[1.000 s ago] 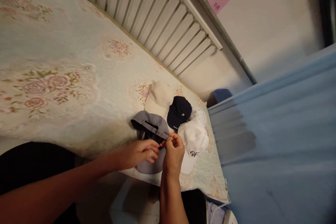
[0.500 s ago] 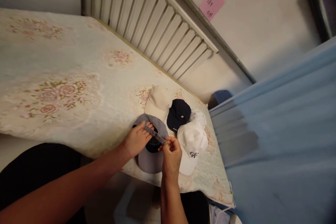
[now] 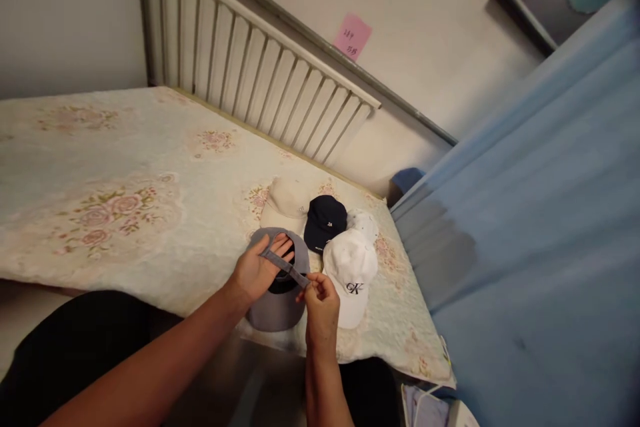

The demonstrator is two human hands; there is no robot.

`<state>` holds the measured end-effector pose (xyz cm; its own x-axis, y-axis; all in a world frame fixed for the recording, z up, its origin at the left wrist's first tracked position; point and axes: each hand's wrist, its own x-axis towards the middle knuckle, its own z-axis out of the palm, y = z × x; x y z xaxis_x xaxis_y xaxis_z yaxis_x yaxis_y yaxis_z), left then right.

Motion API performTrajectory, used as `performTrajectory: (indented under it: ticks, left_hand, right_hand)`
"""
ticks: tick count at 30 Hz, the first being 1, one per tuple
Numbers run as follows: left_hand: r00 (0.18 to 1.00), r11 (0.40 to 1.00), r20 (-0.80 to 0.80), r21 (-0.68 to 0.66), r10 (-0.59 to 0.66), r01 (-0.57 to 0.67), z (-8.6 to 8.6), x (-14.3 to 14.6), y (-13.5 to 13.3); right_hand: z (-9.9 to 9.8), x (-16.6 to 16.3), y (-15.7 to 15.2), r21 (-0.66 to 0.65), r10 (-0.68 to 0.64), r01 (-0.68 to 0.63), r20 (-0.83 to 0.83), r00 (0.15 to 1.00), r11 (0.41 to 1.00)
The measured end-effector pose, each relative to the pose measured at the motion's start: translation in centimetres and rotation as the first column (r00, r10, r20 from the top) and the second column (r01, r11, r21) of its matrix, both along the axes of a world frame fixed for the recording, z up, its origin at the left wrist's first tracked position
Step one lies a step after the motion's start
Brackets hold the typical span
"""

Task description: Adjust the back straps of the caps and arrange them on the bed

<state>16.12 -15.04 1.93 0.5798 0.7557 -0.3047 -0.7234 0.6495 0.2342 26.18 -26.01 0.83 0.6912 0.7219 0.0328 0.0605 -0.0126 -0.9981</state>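
A grey cap (image 3: 277,315) lies at the near edge of the bed with its back opening up and its brim toward me. My left hand (image 3: 261,269) is at the opening, its fingers stretched out behind the cap's strap (image 3: 283,264), which runs across the palm. My right hand (image 3: 321,303) pinches the strap's right end between thumb and fingers. Just beyond are a cream cap (image 3: 284,203) and a dark navy cap (image 3: 325,219). A white cap with dark letters (image 3: 350,260) sits right of my right hand, partly overlapping another white cap (image 3: 364,221).
A floral bedcover (image 3: 200,213) spreads under the caps. Behind it stands a white slatted radiator (image 3: 260,73) below a pink note (image 3: 353,37). A blue curtain (image 3: 525,233) hangs along the right side, near a framed picture (image 3: 545,0). A blue item (image 3: 407,179) shows in the far corner.
The camera view has shifted, so the caps and hands appear slightly farther left. My left fingers are spread more behind the strap, while my right hand keeps its pinch on it.
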Motion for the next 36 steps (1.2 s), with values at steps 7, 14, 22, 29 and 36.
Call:
performTrajectory:
  ticks: [7,14,22,29,36]
  left_hand:
    - [0.999,0.994,0.001,0.096,-0.052,0.051,1.2,0.4,-1.0]
    - [0.990,0.975,0.039,0.182,-0.139,0.129,1.5,0.2,-1.6]
    - [0.985,0.973,0.045,0.173,-0.165,0.155,2.5,0.7,-2.5]
    - [0.987,0.968,0.058,0.214,-0.147,0.131,2.0,0.5,-2.9]
    - [0.987,0.976,0.079,0.180,-0.137,0.121,1.6,0.6,-3.0]
  right_hand:
    - [0.0,1.0,-0.5,-0.012,0.046,-0.047,-0.072,0.996,0.999]
    - [0.8,1.1,-0.3,0.008,0.088,-0.087,-0.120,0.989,0.996]
    - [2.7,0.6,-0.4,-0.034,0.090,-0.090,0.017,0.996,0.995]
    - [2.9,0.2,-0.4,-0.054,-0.026,0.034,0.142,0.990,0.998]
    - [2.5,-0.3,-0.3,0.062,-0.143,0.131,0.245,0.959,0.989]
